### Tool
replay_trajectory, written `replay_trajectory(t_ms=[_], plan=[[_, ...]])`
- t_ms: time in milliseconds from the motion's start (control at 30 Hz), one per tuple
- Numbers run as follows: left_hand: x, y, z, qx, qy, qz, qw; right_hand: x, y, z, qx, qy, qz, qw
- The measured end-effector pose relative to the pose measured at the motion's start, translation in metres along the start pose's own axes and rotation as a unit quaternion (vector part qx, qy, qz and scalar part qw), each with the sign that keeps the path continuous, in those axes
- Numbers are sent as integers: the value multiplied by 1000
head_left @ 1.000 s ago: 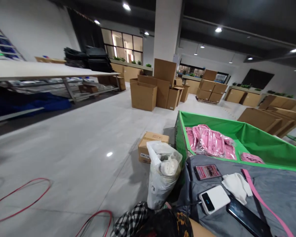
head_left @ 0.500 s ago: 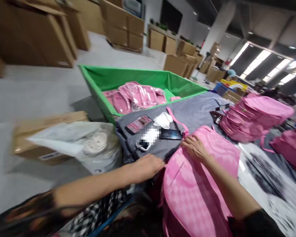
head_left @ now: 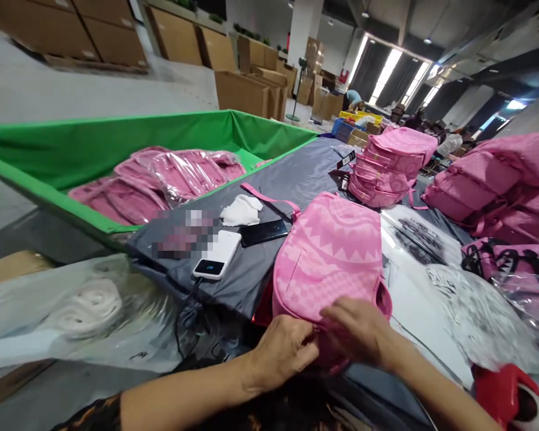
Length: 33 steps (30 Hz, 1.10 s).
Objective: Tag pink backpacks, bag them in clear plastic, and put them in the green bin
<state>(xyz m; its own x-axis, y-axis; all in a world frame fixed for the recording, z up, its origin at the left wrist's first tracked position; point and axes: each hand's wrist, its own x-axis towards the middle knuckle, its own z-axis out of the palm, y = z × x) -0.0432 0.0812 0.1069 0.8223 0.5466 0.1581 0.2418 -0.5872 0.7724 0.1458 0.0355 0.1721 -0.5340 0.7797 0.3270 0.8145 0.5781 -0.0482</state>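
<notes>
A pink backpack (head_left: 330, 257) with a zigzag and checker print lies on the grey-covered table, its near end toward me. My left hand (head_left: 287, 350) is closed in a pinch at the near edge of the bag, by the zipper seam; the fingers hide most of what they grip. On the bag's near right side, my right hand (head_left: 362, 329) presses its bent fingers together over the edge, slightly blurred. Left of the bag lie a black phone (head_left: 264, 233), a white power bank (head_left: 218, 255) with a lit display and a crumpled white cloth (head_left: 241, 211).
A green bin (head_left: 94, 218) holds pink bags in clear plastic. More pink backpacks (head_left: 393, 161) are stacked at the far right. Clear plastic bags (head_left: 489, 317) and a red object (head_left: 498, 389) lie to my right. A plastic bag with a white roll (head_left: 87, 305) is at lower left.
My view has turned right. My right hand has come from the bag's far end to its near edge. The left hand now pinches beside it, and the backpack lies turned differently.
</notes>
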Motion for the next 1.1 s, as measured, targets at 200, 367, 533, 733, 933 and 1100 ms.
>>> replay_trajectory(t_ms=[200,367,533,733,933,1100], plan=[[-6,26,13,103,11,246,964,-69,-60,26,-108,158,51,980],[17,16,-4,260,100,365,888,-94,-93,53,-20,292,216,931],[31,-7,-1,326,30,453,829,-153,-84,33,-18,379,414,827],[21,-24,4,295,17,448,844,-145,52,12,12,396,529,750],[61,-31,-13,342,77,423,835,-105,135,34,70,311,619,717],[42,-20,13,275,93,399,870,-146,42,70,56,285,562,775]])
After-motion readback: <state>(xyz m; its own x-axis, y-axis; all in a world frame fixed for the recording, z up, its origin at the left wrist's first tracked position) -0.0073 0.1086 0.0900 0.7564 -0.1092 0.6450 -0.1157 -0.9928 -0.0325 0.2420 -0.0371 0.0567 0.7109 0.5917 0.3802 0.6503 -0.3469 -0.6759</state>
